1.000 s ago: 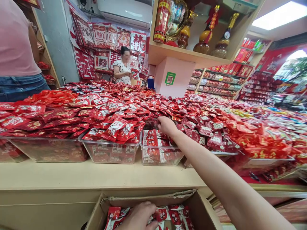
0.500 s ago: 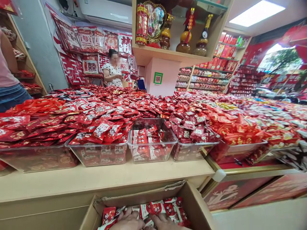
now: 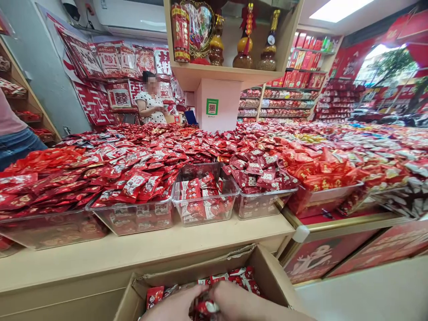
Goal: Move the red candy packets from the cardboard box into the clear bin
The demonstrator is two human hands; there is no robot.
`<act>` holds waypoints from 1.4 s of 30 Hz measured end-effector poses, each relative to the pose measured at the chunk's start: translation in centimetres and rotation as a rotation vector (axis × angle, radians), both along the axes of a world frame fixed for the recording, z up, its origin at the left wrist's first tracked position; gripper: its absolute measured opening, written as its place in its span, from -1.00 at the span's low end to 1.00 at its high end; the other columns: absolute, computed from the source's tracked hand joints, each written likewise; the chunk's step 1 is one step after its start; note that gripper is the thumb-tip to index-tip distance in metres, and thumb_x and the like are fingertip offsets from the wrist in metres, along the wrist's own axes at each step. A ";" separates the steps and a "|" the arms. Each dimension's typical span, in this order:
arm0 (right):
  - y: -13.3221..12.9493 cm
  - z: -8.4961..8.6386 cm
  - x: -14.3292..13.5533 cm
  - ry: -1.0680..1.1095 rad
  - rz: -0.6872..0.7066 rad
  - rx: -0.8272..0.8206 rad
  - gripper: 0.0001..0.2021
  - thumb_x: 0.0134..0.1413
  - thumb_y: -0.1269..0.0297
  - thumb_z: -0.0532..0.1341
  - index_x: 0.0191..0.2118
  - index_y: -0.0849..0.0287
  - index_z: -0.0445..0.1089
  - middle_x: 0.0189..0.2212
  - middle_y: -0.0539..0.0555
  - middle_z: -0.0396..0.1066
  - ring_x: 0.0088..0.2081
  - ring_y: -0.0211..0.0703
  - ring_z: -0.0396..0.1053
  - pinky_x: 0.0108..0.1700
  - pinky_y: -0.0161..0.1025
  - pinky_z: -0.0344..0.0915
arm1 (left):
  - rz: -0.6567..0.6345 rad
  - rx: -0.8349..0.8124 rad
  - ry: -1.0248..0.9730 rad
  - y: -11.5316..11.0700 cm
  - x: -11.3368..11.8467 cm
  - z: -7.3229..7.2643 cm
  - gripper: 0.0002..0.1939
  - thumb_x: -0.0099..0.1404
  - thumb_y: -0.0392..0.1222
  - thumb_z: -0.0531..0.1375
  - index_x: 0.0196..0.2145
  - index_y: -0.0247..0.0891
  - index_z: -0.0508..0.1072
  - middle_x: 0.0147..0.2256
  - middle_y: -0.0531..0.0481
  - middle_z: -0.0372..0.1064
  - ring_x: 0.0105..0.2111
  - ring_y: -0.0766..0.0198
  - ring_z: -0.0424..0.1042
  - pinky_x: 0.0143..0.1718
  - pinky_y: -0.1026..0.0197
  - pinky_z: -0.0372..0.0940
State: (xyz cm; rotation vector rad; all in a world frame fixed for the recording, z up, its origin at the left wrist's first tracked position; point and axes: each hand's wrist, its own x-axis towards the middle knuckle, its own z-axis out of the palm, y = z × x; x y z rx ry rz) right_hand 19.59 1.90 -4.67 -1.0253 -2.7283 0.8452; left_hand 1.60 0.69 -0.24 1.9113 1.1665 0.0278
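A cardboard box at the bottom of the view holds red and white wrapped packets. Inside it, my left hand and my right hand are close together, fingers curled inward around a few small packets between them. The fingertips are partly blurred and hidden by the packets. Beyond the box, a clear bin on the counter is partly filled with similar packets, lower than the heaped bins beside it.
The counter edge runs behind the box. Heaped bins stand left and right of the clear bin. A shelf unit rises behind. One person stands at the back, another at far left.
My hands have come up from the packets and drawn together, now with packets between them. The view has shifted slightly, moving the shelf and bins a little left.
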 end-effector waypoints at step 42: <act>0.6 5.6 0.9 0.993 -0.472 -0.607 -0.76 -0.17 0.16 0.21 -0.41 0.18 0.20 -0.57 -0.08 0.23 -0.54 -0.35 0.16 -0.48 -0.39 0.10 | 0.880 -0.067 -0.911 0.5 3.0 2.3 -0.69 -0.08 -0.08 0.26 -0.37 -0.29 0.39 -0.58 0.12 0.32 -0.59 0.35 0.26 -0.64 0.32 0.28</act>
